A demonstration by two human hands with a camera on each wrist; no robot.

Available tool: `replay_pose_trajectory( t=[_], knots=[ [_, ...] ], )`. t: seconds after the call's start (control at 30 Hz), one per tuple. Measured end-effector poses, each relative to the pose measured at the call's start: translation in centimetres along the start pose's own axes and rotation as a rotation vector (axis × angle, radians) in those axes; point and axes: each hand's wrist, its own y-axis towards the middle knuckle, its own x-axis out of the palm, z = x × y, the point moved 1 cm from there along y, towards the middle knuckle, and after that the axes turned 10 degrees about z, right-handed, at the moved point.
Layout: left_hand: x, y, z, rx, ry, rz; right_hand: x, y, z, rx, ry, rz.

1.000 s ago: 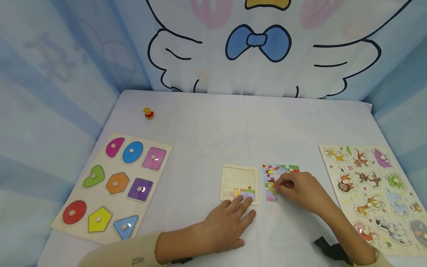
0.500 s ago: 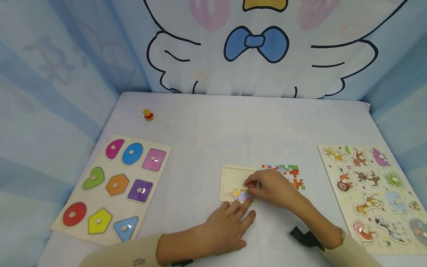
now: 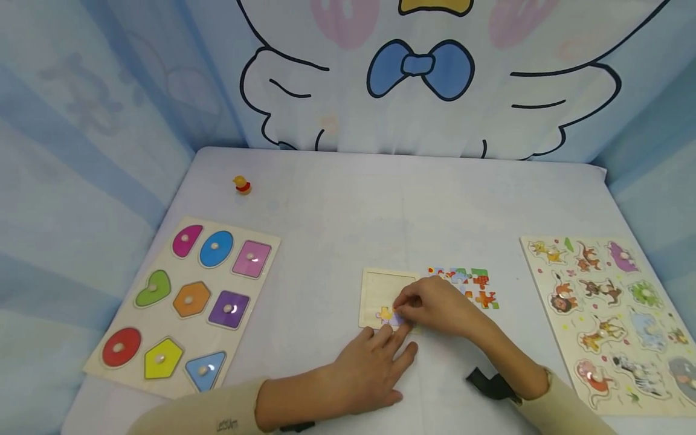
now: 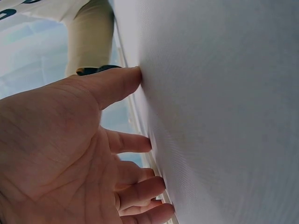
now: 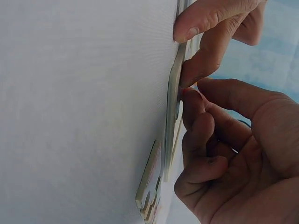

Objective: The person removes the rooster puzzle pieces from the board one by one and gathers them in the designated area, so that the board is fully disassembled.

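A small wooden puzzle tray lies on the table with a few joined jigsaw pieces along its near side. My left hand is spread, its fingertips resting at the tray's near edge; in the left wrist view the palm and loosely bent fingers show nothing held. Over the tray, my right hand pinches a jigsaw piece between thumb and index finger, mostly covered by the fingers. The right wrist view shows a reddish-orange bit of that jigsaw piece at the fingertips, close to the tray.
Several loose jigsaw pieces lie right of the tray, partly behind my right hand. A shape-peg board sits at left, an animal puzzle board at right. A small yellow and red duck figure stands at the back left.
My right hand has moved left from the loose pieces to the tray, carrying a jigsaw piece, and shifted slightly further left over the last half second. The left hand has barely moved.
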Motion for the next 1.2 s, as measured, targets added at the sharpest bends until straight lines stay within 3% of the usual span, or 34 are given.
replay_pose_trajectory(
  t=[0.27,0.5,0.83,1.2],
  knots=[
    [-0.02,0.13,-0.09,0.003,-0.006,-0.001,0.08,0.14,0.24,0.029,0.045,-0.03],
    [0.0,0.25,-0.15,0.018,-0.025,-0.059,0.24,0.13,0.31,0.063,0.081,-0.035],
    [-0.06,0.26,-0.19,0.016,-0.026,-0.048,0.53,0.1,0.2,0.083,0.073,-0.02],
    [-0.15,0.27,-0.21,0.014,-0.023,-0.039,0.56,-0.08,0.22,0.05,0.086,-0.007]
  ],
)
